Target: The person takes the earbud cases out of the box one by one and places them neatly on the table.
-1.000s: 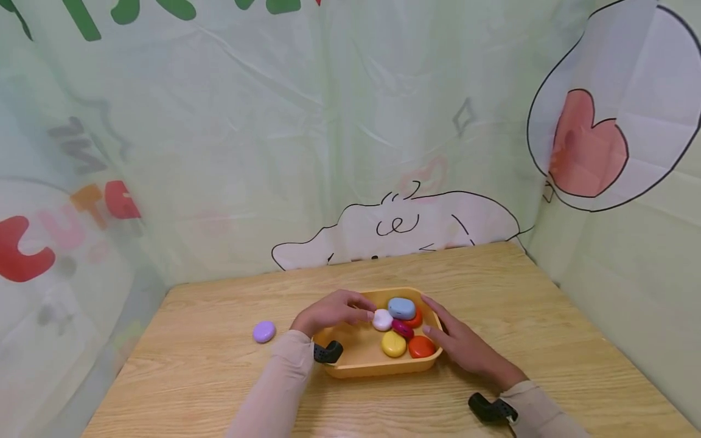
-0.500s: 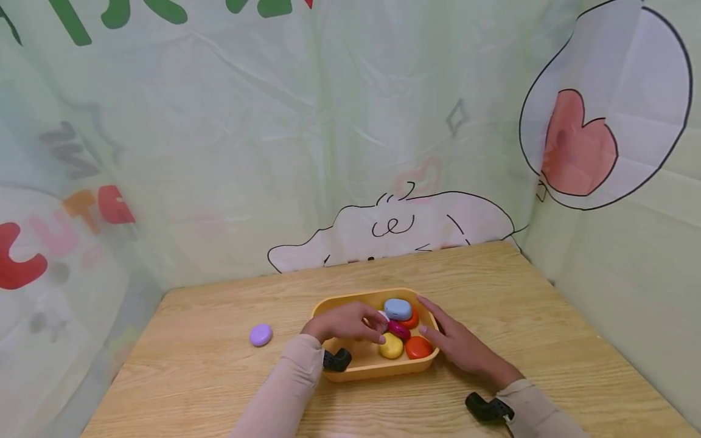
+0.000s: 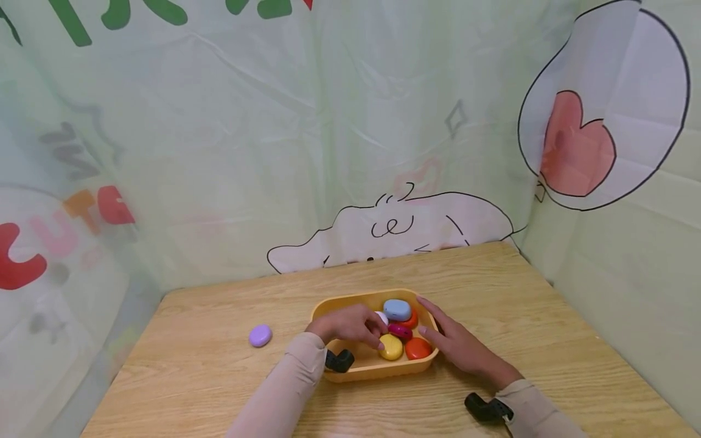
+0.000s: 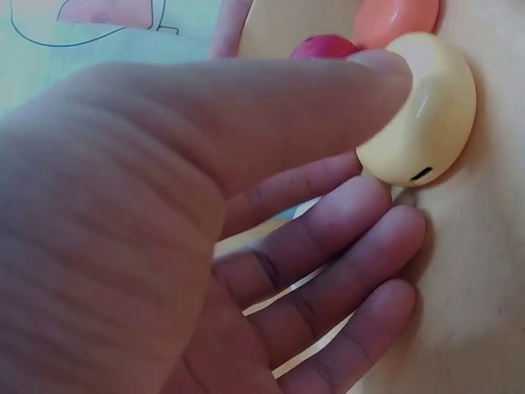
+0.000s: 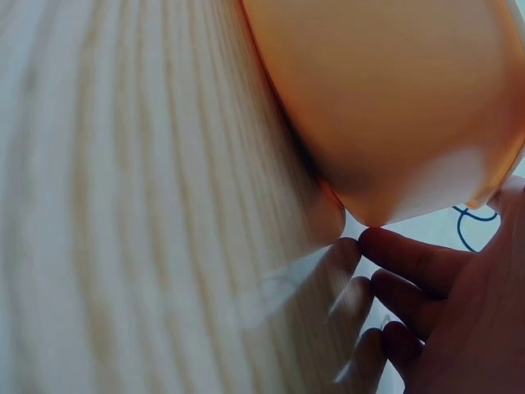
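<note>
In the head view a yellow-orange tray [image 3: 350,375] stands on the table with several rounded cases in it. My left hand [image 3: 350,323] reaches over its left rim. Thumb and fingertips pinch a yellow earbud case [image 3: 391,347]; the left wrist view shows the thumb on one side of this case [image 4: 447,107], the fingers at the other, and a small black slot. A white case [image 3: 381,318] is partly hidden behind that hand. My right hand [image 3: 462,347] rests at the tray's right end, thumb over the rim, fingers fairly straight along the outside.
Inside the tray, a light blue case [image 3: 397,309] lies on an orange-red one, with a magenta case [image 3: 400,331] and a red case [image 3: 418,348] close by. A purple case [image 3: 260,335] sits on the wooden table [image 3: 208,377] to the left. Printed curtains surround the table.
My left hand has moved from beside the white case, right and slightly nearer, onto the yellow case. The right hand has stayed at the tray's right end.
</note>
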The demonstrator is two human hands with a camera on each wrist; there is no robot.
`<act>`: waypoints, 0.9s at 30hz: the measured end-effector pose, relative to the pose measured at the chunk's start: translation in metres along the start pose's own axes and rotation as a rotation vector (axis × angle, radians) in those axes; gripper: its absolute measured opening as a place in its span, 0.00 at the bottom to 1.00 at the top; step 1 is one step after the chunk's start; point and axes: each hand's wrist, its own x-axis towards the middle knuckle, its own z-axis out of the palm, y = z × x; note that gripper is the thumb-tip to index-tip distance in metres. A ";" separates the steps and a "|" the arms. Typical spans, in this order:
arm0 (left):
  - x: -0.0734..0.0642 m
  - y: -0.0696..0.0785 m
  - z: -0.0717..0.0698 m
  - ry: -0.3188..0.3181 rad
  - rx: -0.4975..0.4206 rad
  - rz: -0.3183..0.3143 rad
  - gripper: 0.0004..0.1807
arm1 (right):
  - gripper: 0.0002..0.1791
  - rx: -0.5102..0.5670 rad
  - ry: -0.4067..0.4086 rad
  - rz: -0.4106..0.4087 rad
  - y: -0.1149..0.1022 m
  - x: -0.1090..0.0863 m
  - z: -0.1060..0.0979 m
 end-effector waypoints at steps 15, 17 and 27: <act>0.007 0.002 0.006 -0.004 0.052 -0.032 0.12 | 0.35 -0.001 0.000 0.002 0.001 0.000 0.000; 0.009 0.001 0.008 -0.010 0.062 -0.038 0.12 | 0.35 -0.002 -0.005 0.009 0.002 -0.001 0.001; 0.009 0.001 0.006 -0.004 0.097 -0.013 0.16 | 0.35 -0.010 0.002 0.004 0.000 0.000 -0.001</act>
